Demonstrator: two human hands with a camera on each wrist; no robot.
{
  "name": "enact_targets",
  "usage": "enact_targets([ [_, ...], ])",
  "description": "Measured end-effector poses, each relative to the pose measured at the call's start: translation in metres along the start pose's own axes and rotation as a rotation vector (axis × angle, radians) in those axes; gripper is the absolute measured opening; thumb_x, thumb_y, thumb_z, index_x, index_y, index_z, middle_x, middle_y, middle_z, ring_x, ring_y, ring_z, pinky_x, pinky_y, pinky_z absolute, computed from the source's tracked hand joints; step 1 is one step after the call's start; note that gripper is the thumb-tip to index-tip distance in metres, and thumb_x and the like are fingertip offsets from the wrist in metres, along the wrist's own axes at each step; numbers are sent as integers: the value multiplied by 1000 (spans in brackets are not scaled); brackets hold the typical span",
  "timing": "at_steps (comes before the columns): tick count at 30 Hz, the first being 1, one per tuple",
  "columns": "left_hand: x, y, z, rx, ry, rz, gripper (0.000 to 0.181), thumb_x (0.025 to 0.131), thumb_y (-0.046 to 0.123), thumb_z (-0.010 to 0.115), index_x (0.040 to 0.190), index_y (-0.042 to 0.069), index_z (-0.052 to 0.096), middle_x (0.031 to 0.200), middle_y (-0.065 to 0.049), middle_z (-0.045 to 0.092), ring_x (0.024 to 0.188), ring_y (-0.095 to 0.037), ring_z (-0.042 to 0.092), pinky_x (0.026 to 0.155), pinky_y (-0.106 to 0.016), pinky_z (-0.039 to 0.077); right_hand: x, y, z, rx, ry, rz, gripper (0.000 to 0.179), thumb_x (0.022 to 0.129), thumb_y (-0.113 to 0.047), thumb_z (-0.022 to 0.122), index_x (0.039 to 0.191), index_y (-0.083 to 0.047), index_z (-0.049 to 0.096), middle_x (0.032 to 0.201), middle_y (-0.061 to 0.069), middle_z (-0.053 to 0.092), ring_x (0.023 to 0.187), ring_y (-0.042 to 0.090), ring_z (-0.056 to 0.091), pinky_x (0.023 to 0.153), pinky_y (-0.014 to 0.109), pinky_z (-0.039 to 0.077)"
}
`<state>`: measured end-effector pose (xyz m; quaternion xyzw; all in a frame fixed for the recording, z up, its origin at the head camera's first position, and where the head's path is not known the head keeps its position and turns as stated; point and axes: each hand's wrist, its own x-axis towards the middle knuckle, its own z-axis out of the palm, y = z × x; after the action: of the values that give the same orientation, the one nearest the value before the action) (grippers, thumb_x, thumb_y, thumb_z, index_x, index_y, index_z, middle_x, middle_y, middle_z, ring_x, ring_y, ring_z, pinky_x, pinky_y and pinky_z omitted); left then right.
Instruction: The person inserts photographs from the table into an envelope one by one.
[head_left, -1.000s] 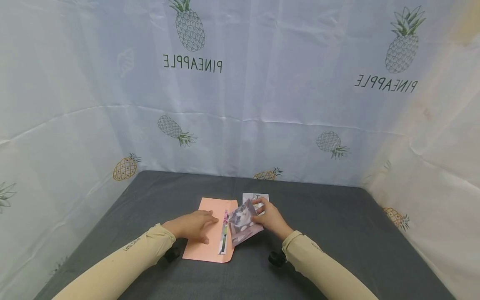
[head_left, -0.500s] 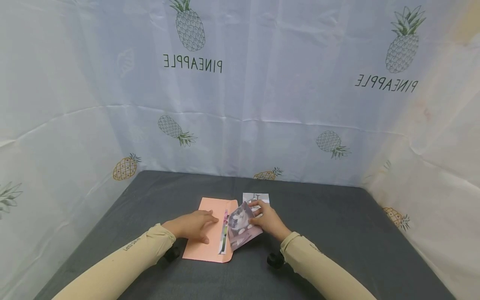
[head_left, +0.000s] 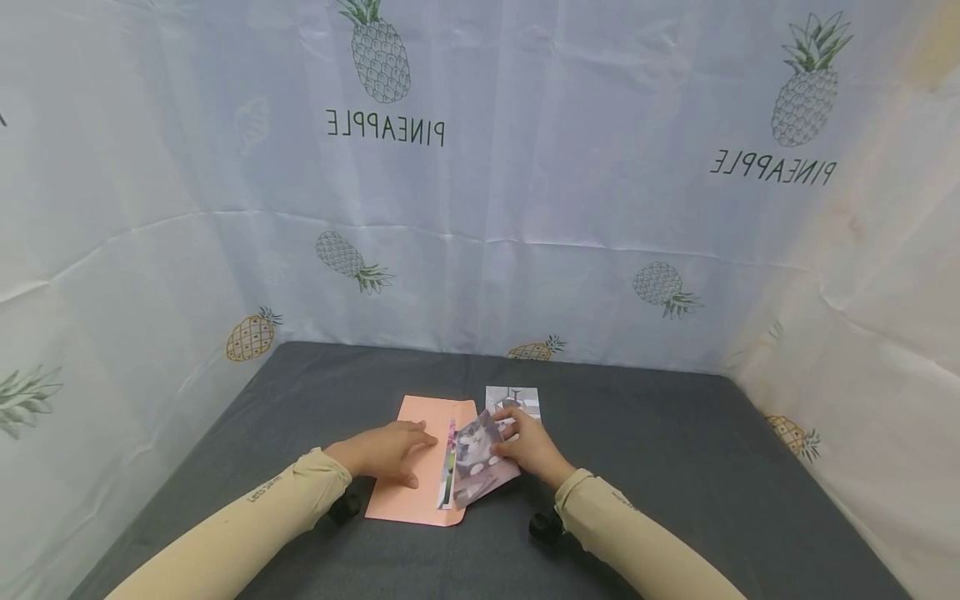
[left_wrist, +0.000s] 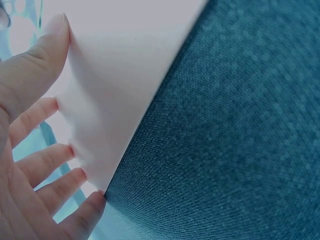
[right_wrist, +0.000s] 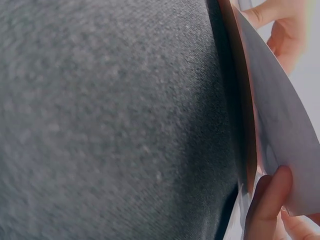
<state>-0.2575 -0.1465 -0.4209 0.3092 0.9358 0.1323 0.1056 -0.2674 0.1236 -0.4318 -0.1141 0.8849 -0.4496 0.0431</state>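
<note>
A salmon-pink envelope (head_left: 408, 500) lies flat on the dark table. My left hand (head_left: 390, 450) rests on it with thumb and fingers spread; in the left wrist view the fingertips (left_wrist: 65, 150) touch its pale surface. A photo strip (head_left: 447, 475) shows along the envelope's right side, the rest tucked under the paper. Between its thumb and fingers my right hand (head_left: 531, 446) pinches a photo print (head_left: 476, 457) with a cat on it. That print is tilted, its left edge right at the envelope's opening. In the right wrist view the print (right_wrist: 285, 110) bows slightly.
Behind the right hand another photo print (head_left: 523, 398) lies on the table (head_left: 637, 467), partly covered. A white curtain (head_left: 480, 192) with pineapple drawings encloses the back and sides. Black wrist cameras (head_left: 546, 527) sit below both sleeves.
My right hand has shifted slightly left and toward me, bringing the cat photo lower and closer to the envelope's opening. More of the print behind is uncovered. The left hand stays in place.
</note>
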Motion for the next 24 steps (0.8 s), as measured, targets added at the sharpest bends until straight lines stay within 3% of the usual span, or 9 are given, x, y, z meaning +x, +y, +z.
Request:
enact_targets([
  [13,-3,3,-1,-11,1,-5,64,76,24,82,132,6,58,146,-25,43,138,-39,37,109,-52,35,-5,1,3,-14,-6,18,46,80,-5,76,122,-5,57,91,11,62,72,17,56,58,29,48],
  [24,-1,3,-1,-20,-5,-17,64,76,25,82,132,7,58,147,-24,43,139,-39,36,110,-52,34,-18,-2,-13,88,-158,46,50,83,1,69,131,4,55,86,9,60,64,12,57,59,32,57],
])
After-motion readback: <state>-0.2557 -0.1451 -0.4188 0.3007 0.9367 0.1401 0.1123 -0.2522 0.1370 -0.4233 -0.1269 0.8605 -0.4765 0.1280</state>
